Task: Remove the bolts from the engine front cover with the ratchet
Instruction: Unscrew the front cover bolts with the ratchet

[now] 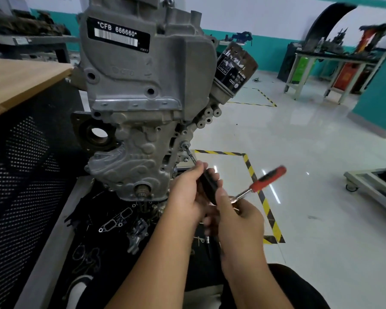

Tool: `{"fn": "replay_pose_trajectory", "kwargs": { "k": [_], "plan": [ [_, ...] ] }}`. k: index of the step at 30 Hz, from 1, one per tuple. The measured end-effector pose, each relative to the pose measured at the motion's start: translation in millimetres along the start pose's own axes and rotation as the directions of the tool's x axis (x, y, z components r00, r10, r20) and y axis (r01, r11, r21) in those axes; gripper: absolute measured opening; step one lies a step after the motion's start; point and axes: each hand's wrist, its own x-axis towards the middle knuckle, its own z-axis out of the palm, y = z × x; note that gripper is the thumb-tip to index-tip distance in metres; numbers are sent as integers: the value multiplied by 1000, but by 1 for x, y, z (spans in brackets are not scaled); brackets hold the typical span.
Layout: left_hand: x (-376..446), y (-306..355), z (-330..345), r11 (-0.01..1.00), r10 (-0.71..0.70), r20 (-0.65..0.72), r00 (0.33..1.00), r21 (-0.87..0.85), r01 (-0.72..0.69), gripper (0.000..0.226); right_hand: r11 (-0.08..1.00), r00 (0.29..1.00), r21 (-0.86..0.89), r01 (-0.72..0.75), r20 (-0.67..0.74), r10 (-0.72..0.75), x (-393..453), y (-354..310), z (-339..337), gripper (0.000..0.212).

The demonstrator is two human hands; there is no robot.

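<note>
— Where's the ratchet (262, 182)?

— Its red handle sticks out up and to the right of the right hand (236, 216), whose grip is curled round the metal head end. The left hand (188, 190) has its grip wrapped round a black handle (210, 186).

— And the bolt?

— Just above the left grip: a thin extension (191, 156) runs up to a bolt (185, 144) on the engine front cover (132, 157).

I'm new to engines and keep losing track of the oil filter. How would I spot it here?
Start at the big grey engine with the white "CFB 666660" label near its top. Follow its upper right side to the oil filter, a dark can tilted outward on a grey metal mount. It is the only black, printed cylinder among bare cast metal.
</note>
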Motion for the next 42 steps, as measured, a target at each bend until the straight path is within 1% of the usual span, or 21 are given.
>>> {"fn": "replay_pose_trajectory", "kwargs": {
  "k": [1, 3, 5, 6, 7, 8, 9, 12, 14, 16, 18, 20, 23, 26, 30, 32, 34, 36, 38, 40, 42],
  "plan": [
    [0, 0, -2, 1000, -7, 18, 1000, -14, 7, 24, 961, 983, 209, -181, 65, 171, -1, -3, 2, 35],
    [1, 0, -5, 1000, 2, 12, 1000, -17, -2, 27, 905, 950, 288, -313, 112, 293, 3, -4, 2, 36],
    [2, 0, -5, 1000, 22, -10, 1000, -9, -22, 26, 998, 998, -30, -53, 40, 54, 6, 3, -1, 16],
    [3, 1, -3, 1000, 23, -16, 1000, 0, -24, 25, 958, 984, -229, 174, 14, -175, 6, 4, -3, 4],
    [3, 2, -1, 1000, 20, -24, 1000, 16, -20, 25, 849, 924, -384, 364, 38, -380, 7, 8, -5, 9],
    [2, 2, 1, 999, 16, -24, 1000, 30, -15, 26, 766, 872, -447, 461, 67, -486, 7, 11, -5, 16],
    [2, 2, 2, 999, 14, -21, 1000, 36, -13, 29, 776, 868, -422, 469, 57, -493, 5, 15, -4, 19],
    [2, 1, -3, 1000, 6, -33, 999, 30, -5, 29, 988, 990, -73, 137, 29, -135, -5, 14, 5, 17],
    [-2, 3, -10, 999, -29, -15, 999, 45, 29, 24, 982, 990, 136, -131, 63, 123, -3, 8, 6, 39],
    [-4, 5, -16, 996, -33, 23, 999, 87, 31, 17, 958, 976, 184, -218, 64, 210, 3, 2, 3, 42],
    [-4, 6, -15, 995, -16, 64, 998, 104, 9, 18, 999, 999, -26, -37, 30, 37, 8, 3, 0, 25],
    [-4, 6, -12, 994, 24, 79, 997, 102, -32, 18, 901, 962, -343, 267, 32, -273, 9, 6, -2, 9],
    [-5, 6, -9, 989, 67, 60, 996, 128, -75, 17, 809, 903, -429, 401, 35, -429, 5, 14, -3, 22],
    [-7, 2, -9, 992, 80, 21, 997, 94, -82, 19, 928, 954, -267, 261, -75, -290, 0, 18, -1, 21],
    [-9, 1, -11, 994, 76, 15, 997, 79, -77, 19, 990, 995, 97, -98, 2, 98, -1, 14, 3, 41],
    [-11, 2, -12, 995, 52, 24, 998, 82, -53, 19, 997, 1000, -71, -12, -18, 11, 3, 17, 0, 29],
    [-11, 2, -9, 993, 56, 12, 998, 101, -57, 18, 907, 966, -354, 230, -31, -257, 7, 21, -3, 9],
    [-11, 1, -5, 988, 83, -18, 996, 130, -80, 18, 828, 922, -450, 334, -25, -386, 8, 24, -3, 14],
    [-12, -1, -1, 986, 103, -29, 994, 134, -98, 13, 902, 948, -336, 269, -73, -310, 6, 21, -4, 17],
    [-14, -1, -1, 992, 98, -25, 995, 87, -95, 11, 996, 995, -22, 82, -62, -83, 7, 14, -4, 28],
    [-14, 2, -6, 997, 49, 2, 999, 52, -49, 17, 994, 998, 96, -55, -13, 56, 8, 8, -6, 39]
  ]
}}
